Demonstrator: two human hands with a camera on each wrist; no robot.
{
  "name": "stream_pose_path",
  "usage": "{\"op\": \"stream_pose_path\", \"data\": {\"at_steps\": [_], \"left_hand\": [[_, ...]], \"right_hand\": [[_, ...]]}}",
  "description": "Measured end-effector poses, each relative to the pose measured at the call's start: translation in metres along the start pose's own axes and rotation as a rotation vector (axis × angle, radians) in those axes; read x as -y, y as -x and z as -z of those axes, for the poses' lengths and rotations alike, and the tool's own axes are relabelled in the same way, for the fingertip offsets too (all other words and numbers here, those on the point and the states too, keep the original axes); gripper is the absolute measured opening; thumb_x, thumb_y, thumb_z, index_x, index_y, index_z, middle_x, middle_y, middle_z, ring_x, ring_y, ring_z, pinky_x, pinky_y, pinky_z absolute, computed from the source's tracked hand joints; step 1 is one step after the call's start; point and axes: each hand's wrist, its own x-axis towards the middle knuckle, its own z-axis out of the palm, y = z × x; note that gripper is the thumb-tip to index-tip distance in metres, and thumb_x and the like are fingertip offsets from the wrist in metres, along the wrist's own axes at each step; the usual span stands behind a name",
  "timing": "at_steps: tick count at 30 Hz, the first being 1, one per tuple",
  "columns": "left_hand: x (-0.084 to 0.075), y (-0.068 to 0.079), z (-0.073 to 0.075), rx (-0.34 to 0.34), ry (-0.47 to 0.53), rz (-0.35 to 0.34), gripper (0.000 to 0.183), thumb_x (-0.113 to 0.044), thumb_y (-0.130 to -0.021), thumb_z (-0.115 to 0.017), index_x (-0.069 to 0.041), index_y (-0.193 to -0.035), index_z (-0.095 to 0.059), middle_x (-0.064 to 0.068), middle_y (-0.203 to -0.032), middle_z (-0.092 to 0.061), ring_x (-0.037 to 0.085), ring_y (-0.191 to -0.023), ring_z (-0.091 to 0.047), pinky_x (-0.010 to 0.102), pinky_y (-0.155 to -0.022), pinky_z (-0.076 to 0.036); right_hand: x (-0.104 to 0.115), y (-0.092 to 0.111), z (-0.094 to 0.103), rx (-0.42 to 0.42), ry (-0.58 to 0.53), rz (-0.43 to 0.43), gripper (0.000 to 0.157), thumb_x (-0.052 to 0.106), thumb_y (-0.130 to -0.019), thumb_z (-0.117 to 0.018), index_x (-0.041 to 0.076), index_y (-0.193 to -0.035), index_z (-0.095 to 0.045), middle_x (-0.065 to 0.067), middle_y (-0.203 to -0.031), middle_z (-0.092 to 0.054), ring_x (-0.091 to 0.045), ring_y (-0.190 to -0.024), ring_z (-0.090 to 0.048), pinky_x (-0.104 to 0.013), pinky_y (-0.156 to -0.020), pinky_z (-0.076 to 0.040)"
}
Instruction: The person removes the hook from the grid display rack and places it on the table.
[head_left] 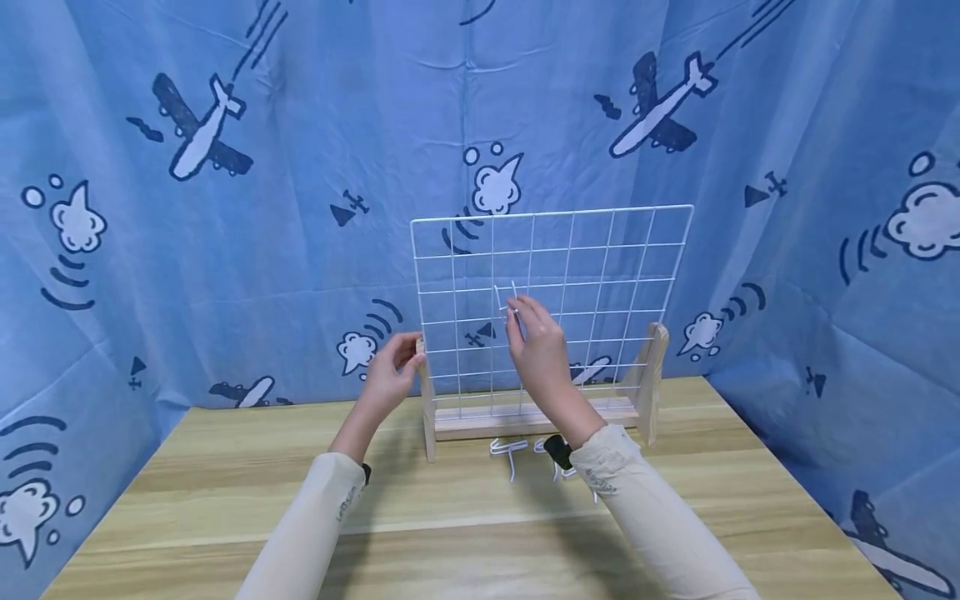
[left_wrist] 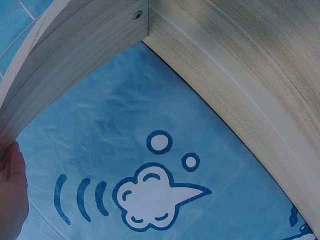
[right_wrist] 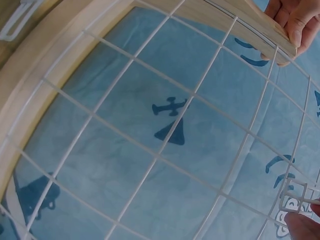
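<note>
The white wire grid [head_left: 570,275] stands upright in a wooden stand [head_left: 525,421] at the far middle of the tabletop [head_left: 225,467], before a blue curtain [head_left: 225,208]. The left hand [head_left: 390,375] grips the stand's left post [head_left: 426,392] with curled fingers, while the right hand [head_left: 536,350] pinches a small white hook [head_left: 510,300] against the grid's lower middle. More white hooks [head_left: 513,454] lie on the tabletop just near of the stand.

White wire grid [head_left: 570,292]; blue airplane-print curtain [head_left: 225,208]; cream sleeves [head_left: 660,517].
</note>
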Motion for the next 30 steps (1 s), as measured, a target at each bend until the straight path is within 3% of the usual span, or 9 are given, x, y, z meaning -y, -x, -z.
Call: {"op": "stream_pose_path", "data": {"at_steps": [19, 30], "left_hand": [[0.0014, 0.0016, -0.001, 0.004, 0.002, -0.023, 0.035, -0.004, -0.098, -0.053, 0.003, -0.132, -0.048, 0.024, -0.126, -0.055, 0.03, -0.121, -0.053, 0.039, -0.106, -0.042], [-0.0009, 0.003, -0.0004, 0.007, 0.002, -0.022, 0.036, -0.005, -0.098, -0.053, 0.004, -0.133, -0.047, 0.023, -0.126, -0.055, 0.03, -0.123, -0.052, 0.038, -0.107, -0.041]], "right_hand": [[0.0011, -0.0042, 0.0051, -0.041, -0.022, -0.004, 0.02, 0.0, -0.092, -0.061, -0.007, -0.109, -0.068, -0.026, -0.112, -0.065, -0.038, -0.103, -0.064, -0.041, -0.085, -0.057], [0.002, -0.0042, 0.0097, -0.087, -0.036, 0.034, 0.019, -0.002, -0.089, -0.063, -0.008, -0.107, -0.068, -0.026, -0.11, -0.066, -0.038, -0.102, -0.065, -0.04, -0.086, -0.056]]}}
